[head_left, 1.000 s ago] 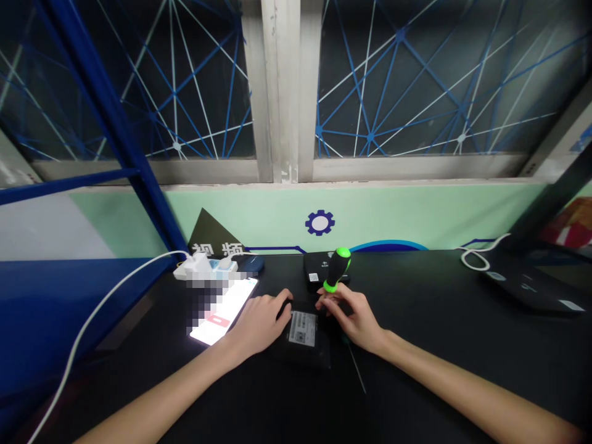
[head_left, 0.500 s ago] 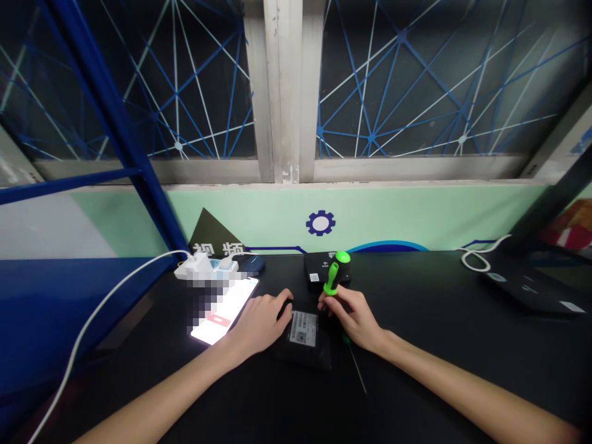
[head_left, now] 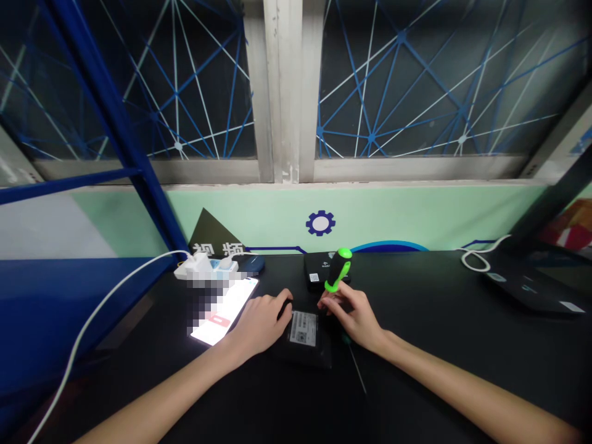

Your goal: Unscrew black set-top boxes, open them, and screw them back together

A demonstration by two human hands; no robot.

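With its fingers closed, my right hand [head_left: 354, 311] grips a green-and-black screwdriver [head_left: 340, 268] just below the handle. The handle stands nearly upright, and its tip is hidden behind the fingers. A flat black box [head_left: 308, 357] with a white printed label [head_left: 304, 328] lies on the dark table between my hands. My left hand [head_left: 263, 320] holds the box at its left edge, fingers over the far corner and thumb along the side. Partly under my right hand lies a second screwdriver [head_left: 357, 369], its thin shaft pointing toward me.
Another black box [head_left: 315, 277] stands behind the screwdriver. A lit phone [head_left: 231, 308] lies beside my left hand, with a white power strip [head_left: 185, 270] and a dark blue mouse-like object [head_left: 253, 264] beyond. At right are a black device [head_left: 531, 293] and a white cable [head_left: 476, 262].
The screwdriver handle has turned in my right hand; its green stripe has gone from the left side to the right. My left hand and the box have stayed in place.
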